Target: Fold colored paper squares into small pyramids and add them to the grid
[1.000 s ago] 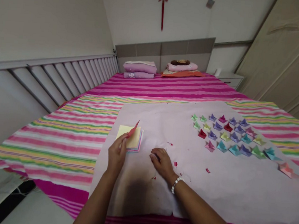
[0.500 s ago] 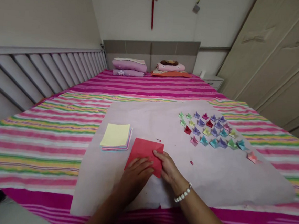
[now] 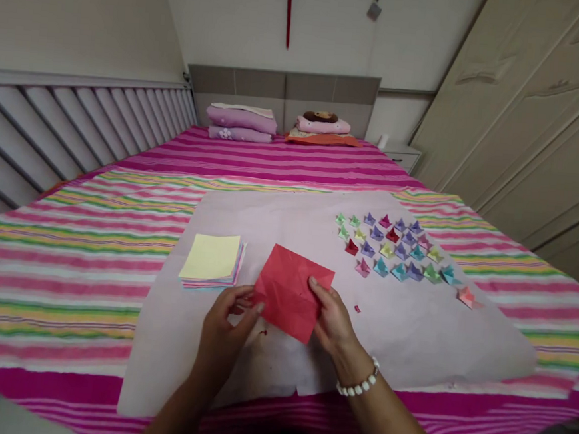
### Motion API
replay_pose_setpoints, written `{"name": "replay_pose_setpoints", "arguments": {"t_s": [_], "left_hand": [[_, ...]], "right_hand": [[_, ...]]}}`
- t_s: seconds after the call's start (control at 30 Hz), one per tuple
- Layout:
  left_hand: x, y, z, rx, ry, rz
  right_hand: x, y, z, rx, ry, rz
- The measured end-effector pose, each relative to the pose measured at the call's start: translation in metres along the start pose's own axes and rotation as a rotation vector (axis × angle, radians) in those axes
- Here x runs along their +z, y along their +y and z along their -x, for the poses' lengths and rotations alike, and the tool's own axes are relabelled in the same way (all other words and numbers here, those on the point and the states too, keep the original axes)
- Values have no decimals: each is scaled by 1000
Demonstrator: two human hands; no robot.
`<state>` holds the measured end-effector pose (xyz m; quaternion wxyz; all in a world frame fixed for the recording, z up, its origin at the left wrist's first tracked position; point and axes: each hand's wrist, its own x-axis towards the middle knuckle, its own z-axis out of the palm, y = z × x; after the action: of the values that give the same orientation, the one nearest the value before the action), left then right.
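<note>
A creased square of red origami paper point(image 3: 291, 291) is held tilted above the pale sheet. My right hand point(image 3: 334, 317), with a white bead bracelet on its wrist, grips the paper's right side, thumb on top and fingers underneath. At the opposite corner, my left hand point(image 3: 228, 322) has its thumb over the paper's edge and its fingers curled at the side. Left of the hands lies a stack of coloured square paper point(image 3: 211, 257), pale yellow uppermost. Small folded paper pieces point(image 3: 387, 250) in several colours stand in rows on the right.
The large pale sheet point(image 3: 168, 354) lies over a striped bedspread point(image 3: 74, 280). Small red scraps point(image 3: 357, 309) rest on the sheet. One salmon folded piece point(image 3: 467, 297) sits apart at the right. Folded bedding point(image 3: 241, 123) is by the headboard, and a slatted rail point(image 3: 100, 128) runs along the left.
The red paper has been raised and turned, with a corner now pointing away. My left hand has gone from lying across it to its left corner. The view has shifted slightly.
</note>
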<state>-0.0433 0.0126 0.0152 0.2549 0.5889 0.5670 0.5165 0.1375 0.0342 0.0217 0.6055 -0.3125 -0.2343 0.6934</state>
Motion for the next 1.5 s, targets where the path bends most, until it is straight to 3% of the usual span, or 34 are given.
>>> {"name": "replay_pose_setpoints", "arguments": {"t_s": [0.1, 0.2, 0.37, 0.53, 0.63, 0.73, 0.87, 0.93, 1.07, 1.2, 1.4, 1.5], "left_hand": [[12, 7, 5, 51, -56, -8], [23, 15, 10, -92, -154, 98], [33, 24, 12, -304, -336, 476], [32, 17, 6, -480, -292, 618], [27, 15, 2, -562, -248, 674], [20, 21, -1, -579, -221, 754], [15, 32, -3, -563, -258, 777], [14, 37, -5, -561, -325, 766], [13, 43, -7, -575, -469, 750], [10, 40, -11, -562, -375, 779], [4, 39, -16, -553, -302, 839], [3, 44, -15, -548, -292, 871]], "right_hand": [[3, 2, 4, -2, -10, 29], [5, 4, 7, -21, -28, 96], [2, 6, 9, -66, -21, 258], [1, 3, 10, -138, -132, 470], [0, -2, 10, -286, -60, 609], [-3, -7, 10, -332, 91, 623], [-5, -7, 12, -25, -81, 421], [-3, -6, 14, 11, -153, 383], [2, -8, 16, -102, -191, 449], [-1, -16, 21, -255, -180, 578], [-14, -25, 36, -495, -411, 850], [-13, -23, 40, -540, -426, 988]]}}
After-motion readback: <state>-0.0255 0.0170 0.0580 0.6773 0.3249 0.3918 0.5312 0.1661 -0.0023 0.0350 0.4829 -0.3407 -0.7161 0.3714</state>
